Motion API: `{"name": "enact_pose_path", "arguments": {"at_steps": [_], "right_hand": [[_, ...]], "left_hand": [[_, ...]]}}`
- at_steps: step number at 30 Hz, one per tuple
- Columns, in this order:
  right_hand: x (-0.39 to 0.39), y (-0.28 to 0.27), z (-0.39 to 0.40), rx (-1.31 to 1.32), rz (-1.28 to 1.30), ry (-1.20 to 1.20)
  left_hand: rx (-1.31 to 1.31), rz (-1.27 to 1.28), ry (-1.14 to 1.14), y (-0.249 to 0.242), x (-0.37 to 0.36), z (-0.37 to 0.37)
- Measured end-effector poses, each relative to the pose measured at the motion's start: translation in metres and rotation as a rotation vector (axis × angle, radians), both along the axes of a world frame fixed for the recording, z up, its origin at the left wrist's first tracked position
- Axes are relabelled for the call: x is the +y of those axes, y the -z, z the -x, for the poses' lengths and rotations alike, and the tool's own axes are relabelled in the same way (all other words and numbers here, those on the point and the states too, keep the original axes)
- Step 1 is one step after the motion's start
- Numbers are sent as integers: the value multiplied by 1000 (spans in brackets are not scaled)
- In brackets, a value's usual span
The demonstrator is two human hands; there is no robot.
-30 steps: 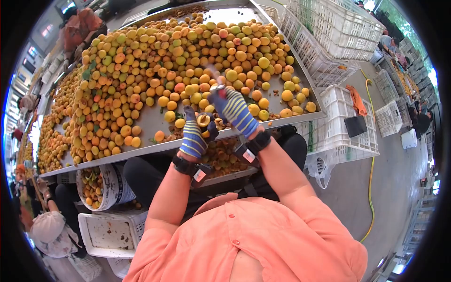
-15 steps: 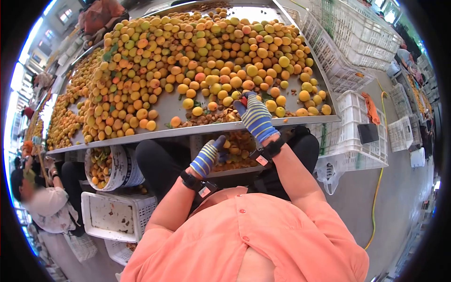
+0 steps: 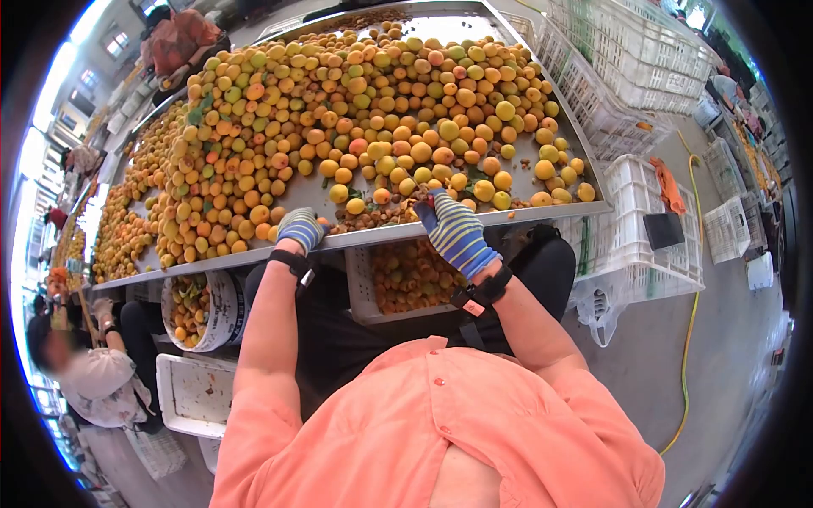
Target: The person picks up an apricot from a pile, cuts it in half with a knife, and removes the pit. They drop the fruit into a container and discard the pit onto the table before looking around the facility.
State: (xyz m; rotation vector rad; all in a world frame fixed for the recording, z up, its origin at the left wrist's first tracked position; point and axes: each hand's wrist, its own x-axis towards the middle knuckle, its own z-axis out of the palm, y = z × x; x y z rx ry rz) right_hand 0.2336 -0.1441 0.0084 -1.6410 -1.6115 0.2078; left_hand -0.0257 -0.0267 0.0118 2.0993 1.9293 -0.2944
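My left hand (image 3: 301, 229), in a blue-and-yellow striped glove, is at the metal table's front edge. Its fingers curl against an orange apricot (image 3: 323, 223), which they partly hide. My right hand (image 3: 457, 233), gloved the same way, is closed at the front rim, beside brown pits and scraps (image 3: 385, 213). Something small and dark reddish shows at its fingertips, too small to name. Behind both hands a large heap of apricots (image 3: 254, 135) covers the steel table (image 3: 364, 240). Under the edge, between my knees, a crate (image 3: 362, 296) holds split apricots (image 3: 415, 275).
At the left stand a white bucket (image 3: 227, 309) of apricots and a white tray (image 3: 195, 394). A co-worker (image 3: 97, 385) sits beyond them. To the right are stacked white crates (image 3: 635, 68), one with an orange cloth (image 3: 668, 186), and a yellow hose (image 3: 688, 339) on the floor.
My left hand has moved from above the lower crate up and left to the apricot at the table edge. My right hand has shifted slightly down and left, staying at the rim.
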Motion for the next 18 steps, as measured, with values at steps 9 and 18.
{"name": "enact_pose_path", "arguments": {"at_steps": [9, 18], "right_hand": [[-10, 0, 15, 326, 103, -142], [-35, -18, 32, 375, 177, -278]], "left_hand": [[-1782, 445, -188, 6, -40, -20], [-2134, 542, -221, -14, -87, -65]]}}
